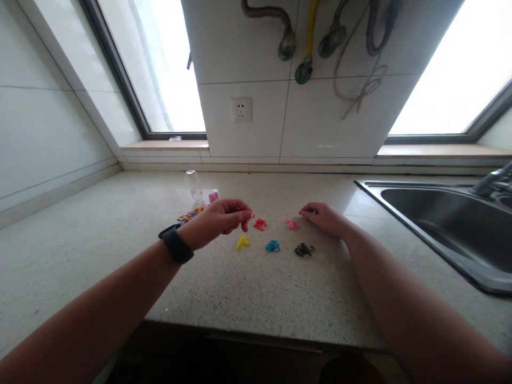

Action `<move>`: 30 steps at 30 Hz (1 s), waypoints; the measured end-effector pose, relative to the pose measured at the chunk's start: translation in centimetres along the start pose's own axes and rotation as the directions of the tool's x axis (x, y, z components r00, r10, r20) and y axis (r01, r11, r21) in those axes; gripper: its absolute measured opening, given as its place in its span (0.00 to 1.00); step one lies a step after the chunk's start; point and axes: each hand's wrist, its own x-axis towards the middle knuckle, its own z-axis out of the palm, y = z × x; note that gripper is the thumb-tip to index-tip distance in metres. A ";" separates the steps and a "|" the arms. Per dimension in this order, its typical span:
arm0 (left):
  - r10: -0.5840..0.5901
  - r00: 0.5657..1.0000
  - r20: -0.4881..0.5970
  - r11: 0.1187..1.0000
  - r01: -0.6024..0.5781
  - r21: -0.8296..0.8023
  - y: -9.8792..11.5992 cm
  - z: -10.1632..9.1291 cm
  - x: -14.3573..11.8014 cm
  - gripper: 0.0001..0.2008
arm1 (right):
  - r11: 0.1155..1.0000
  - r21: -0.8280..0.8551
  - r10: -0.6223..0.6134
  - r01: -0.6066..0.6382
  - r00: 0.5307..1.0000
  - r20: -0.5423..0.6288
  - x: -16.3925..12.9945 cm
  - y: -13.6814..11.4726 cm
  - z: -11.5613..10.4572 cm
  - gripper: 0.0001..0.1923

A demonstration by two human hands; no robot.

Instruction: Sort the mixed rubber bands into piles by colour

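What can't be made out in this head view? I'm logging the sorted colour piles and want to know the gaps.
- Mixed pile: partly hidden behind the left hand.
- Left hand's fingertips: whether they pinch anything is too small to tell.
- Right hand: its palm faces down, so any contents are hidden.
- Piece counts in the red pile and black pile: too small.
- Sink: cut off by the right edge.

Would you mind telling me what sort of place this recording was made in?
Most likely a home kitchen. A speckled stone countertop runs along a white tiled wall, a stainless steel sink is set into it on the right, and hoses and valves hang on the wall between two windows.
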 end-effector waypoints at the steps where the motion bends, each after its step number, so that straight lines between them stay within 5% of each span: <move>1: 0.002 1.000 0.019 0.998 -0.001 -0.064 0.2 0.8 -0.1 0.14 | 1.000 0.000 0.000 0.000 1.000 0.002 0.0 0.0 0.0 0.15; 6: -0.027 0.997 0.072 0.961 0.046 -0.272 1.2 3.9 -0.8 0.13 | 0.999 -0.036 0.006 -0.007 1.000 -0.006 0.0 0.0 0.1 0.15; 12: -0.036 0.997 0.061 0.941 0.055 -0.335 2.0 5.5 -1.5 0.12 | 0.998 -0.056 0.019 -0.020 1.000 -0.011 0.1 -0.2 0.1 0.13; 23: 0.014 0.988 0.151 0.949 0.034 -0.315 2.3 6.3 -2.0 0.10 | 0.998 -0.056 0.031 -0.031 1.000 0.004 0.0 -0.9 0.0 0.11; 30: 0.081 0.987 0.140 0.982 -0.055 -0.178 0.6 6.3 -0.6 0.20 | 0.998 -0.064 0.017 -0.017 1.000 -0.002 0.2 -0.5 0.2 0.12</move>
